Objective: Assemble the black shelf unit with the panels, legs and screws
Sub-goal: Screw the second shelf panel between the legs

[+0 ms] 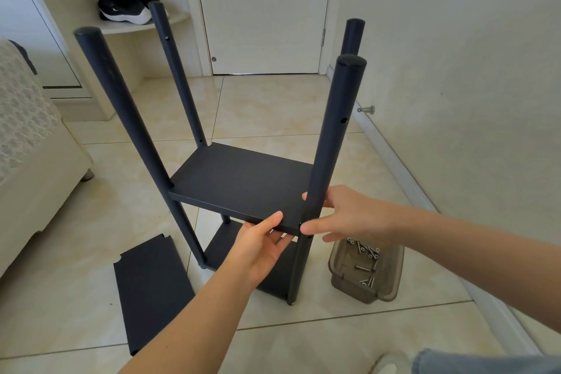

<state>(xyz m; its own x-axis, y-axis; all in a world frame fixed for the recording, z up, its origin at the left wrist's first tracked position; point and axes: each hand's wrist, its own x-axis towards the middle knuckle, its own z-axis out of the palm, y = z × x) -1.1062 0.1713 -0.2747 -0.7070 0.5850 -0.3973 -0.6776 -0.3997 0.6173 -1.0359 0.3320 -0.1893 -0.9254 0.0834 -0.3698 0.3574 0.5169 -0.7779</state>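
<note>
1. Floor tiles (303, 343), glossy cream, carry everything below.
2. Black shelf unit (239, 188) stands upright on the tiles at centre view, partly built, with four round legs and two panels fitted.
3. Near left leg (123, 106) and back left leg (180, 79) lean outward at the top. The back right leg (352, 36) is mostly hidden behind the near right leg (331, 143). Side holes show on the legs above the upper panel.
4. Upper panel (218, 173) sits level between the four legs, about mid-height. The lower panel (220, 247) sits near the feet, partly hidden by the left forearm.
5. Loose panel (151, 291) with notched corners lies flat on the tiles, just left of the unit.
6. Translucent brown box (391, 279) sits on the tiles just right of the unit, below the right forearm.
7. Left hand (261, 249) grips the upper panel's near edge close to its right corner, thumb on top and fingers underneath.
8. Right hand (349, 215) clasps the near right leg at panel height, one finger behind it and the thumb in front at the joint.
9. Black sneakers (121, 7) rest on a white corner shelf beyond the unit.
10. Silver screws (367, 252) lie scattered inside the box.
</note>
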